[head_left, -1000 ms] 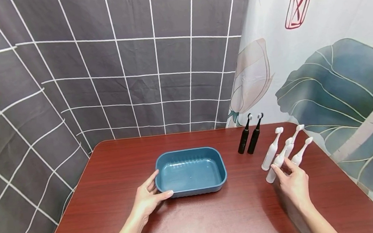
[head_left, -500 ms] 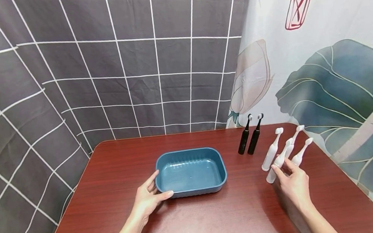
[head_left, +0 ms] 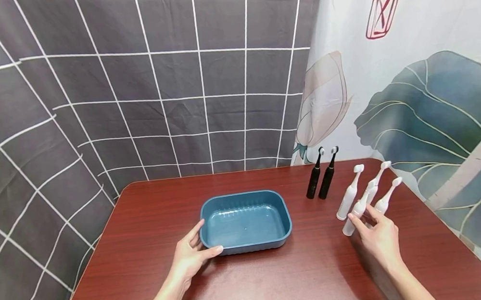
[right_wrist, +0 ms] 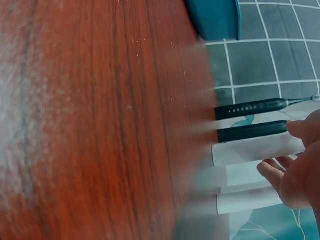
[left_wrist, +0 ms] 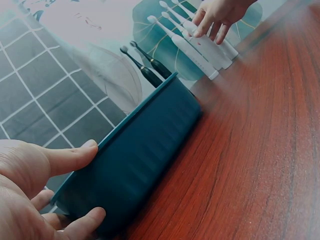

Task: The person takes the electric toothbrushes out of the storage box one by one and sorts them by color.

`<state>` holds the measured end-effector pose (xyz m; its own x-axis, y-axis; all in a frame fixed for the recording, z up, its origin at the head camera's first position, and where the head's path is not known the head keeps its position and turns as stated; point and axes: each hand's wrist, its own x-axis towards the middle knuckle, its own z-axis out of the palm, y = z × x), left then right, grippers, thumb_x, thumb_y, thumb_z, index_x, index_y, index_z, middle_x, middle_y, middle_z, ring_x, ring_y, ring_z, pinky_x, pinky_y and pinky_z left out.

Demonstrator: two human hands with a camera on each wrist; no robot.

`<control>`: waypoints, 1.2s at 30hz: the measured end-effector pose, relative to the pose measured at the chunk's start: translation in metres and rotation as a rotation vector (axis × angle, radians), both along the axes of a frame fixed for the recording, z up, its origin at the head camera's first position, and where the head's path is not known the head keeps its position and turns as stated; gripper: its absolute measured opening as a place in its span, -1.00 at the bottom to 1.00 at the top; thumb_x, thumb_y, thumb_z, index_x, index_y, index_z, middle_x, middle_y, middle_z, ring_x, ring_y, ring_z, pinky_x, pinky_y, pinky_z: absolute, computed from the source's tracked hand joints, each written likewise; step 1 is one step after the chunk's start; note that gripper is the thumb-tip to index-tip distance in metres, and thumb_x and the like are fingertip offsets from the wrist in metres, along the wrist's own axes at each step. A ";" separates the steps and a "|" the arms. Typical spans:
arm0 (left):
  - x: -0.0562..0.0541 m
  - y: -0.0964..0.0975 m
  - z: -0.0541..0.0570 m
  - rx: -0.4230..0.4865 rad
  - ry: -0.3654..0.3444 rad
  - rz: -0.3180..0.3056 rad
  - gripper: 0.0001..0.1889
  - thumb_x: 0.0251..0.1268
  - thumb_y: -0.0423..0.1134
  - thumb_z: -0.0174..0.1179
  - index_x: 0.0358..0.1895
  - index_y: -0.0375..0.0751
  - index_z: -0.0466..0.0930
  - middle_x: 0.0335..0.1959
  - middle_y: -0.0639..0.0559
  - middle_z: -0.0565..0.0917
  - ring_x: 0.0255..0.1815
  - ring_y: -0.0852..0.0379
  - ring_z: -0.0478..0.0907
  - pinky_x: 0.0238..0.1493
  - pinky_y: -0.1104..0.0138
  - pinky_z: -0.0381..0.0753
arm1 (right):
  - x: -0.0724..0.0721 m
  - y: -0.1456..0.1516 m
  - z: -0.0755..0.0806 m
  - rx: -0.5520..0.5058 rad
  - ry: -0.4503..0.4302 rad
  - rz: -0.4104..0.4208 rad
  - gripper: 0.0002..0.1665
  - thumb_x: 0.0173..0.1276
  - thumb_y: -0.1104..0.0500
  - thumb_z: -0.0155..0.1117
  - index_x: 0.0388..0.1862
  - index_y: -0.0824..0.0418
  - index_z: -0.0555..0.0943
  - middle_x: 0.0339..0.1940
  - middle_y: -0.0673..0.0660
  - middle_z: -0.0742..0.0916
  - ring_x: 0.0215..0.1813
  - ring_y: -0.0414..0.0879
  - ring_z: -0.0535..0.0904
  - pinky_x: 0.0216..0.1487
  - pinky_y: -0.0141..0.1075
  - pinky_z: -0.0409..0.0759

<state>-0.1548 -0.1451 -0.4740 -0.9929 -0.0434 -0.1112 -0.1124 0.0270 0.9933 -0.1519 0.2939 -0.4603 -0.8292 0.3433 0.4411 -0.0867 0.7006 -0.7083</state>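
Observation:
A blue plastic basin (head_left: 247, 246) stands on the table. My left hand (head_left: 190, 256) holds its front left corner from outside. In the left wrist view the thumb (left_wrist: 75, 157) lies along the rim and the other fingers (left_wrist: 89, 224) touch the wall lower down. On the right, several white electric toothbrushes stand upright in a cluster. My right hand (head_left: 379, 235) pinches the front white electric toothbrush (head_left: 349, 228) between thumb and fingers, its base close to the tabletop. Another white toothbrush (head_left: 346, 203) is just left of it; those behind are partly hidden.
Two black electric toothbrushes (head_left: 313, 181) stand upright near the back edge, between the basin and the white ones. The red-brown wooden table (head_left: 254, 288) meets a grey grid curtain (head_left: 180, 112) behind and a lotus-print curtain (head_left: 427, 98) at right.

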 end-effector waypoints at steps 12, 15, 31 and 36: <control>-0.001 -0.001 0.000 -0.006 -0.004 0.000 0.00 -0.12 -0.41 0.61 0.51 -0.13 0.32 0.41 -0.35 0.37 0.38 -0.28 0.37 0.18 0.08 0.54 | 0.006 0.000 0.005 0.052 -0.063 -0.031 -0.44 0.25 0.08 0.52 0.19 0.29 0.66 -0.15 0.32 0.79 -0.04 0.19 0.73 -0.18 -0.71 0.31; -0.001 -0.001 0.000 -0.012 -0.009 -0.003 0.00 -0.12 -0.39 0.62 0.51 -0.12 0.32 0.42 -0.35 0.36 0.38 -0.29 0.36 0.18 0.08 0.53 | 0.009 0.000 0.007 0.048 -0.063 -0.031 -0.39 0.25 0.06 0.52 0.22 0.30 0.64 -0.14 0.32 0.78 -0.05 0.18 0.74 -0.23 -0.74 0.31; -0.003 -0.003 0.001 0.007 -0.013 0.002 0.01 -0.12 -0.43 0.61 0.52 -0.15 0.30 0.44 -0.34 0.34 0.39 -0.28 0.36 0.14 0.10 0.57 | 0.035 -0.014 0.027 0.108 0.002 0.151 -0.75 0.19 0.08 0.58 -0.17 0.11 0.81 -0.41 -0.04 0.81 -0.40 -0.45 0.65 -0.34 -0.62 0.52; -0.002 -0.002 0.002 0.012 -0.018 -0.009 0.02 -0.12 -0.42 0.61 0.53 -0.15 0.29 0.46 -0.32 0.31 0.39 -0.27 0.36 0.12 0.15 0.58 | 0.026 -0.035 0.026 0.119 0.028 0.370 -0.58 0.17 0.13 0.59 0.03 0.13 0.75 -0.19 0.00 0.81 -0.18 -0.25 0.73 -0.14 -0.53 0.61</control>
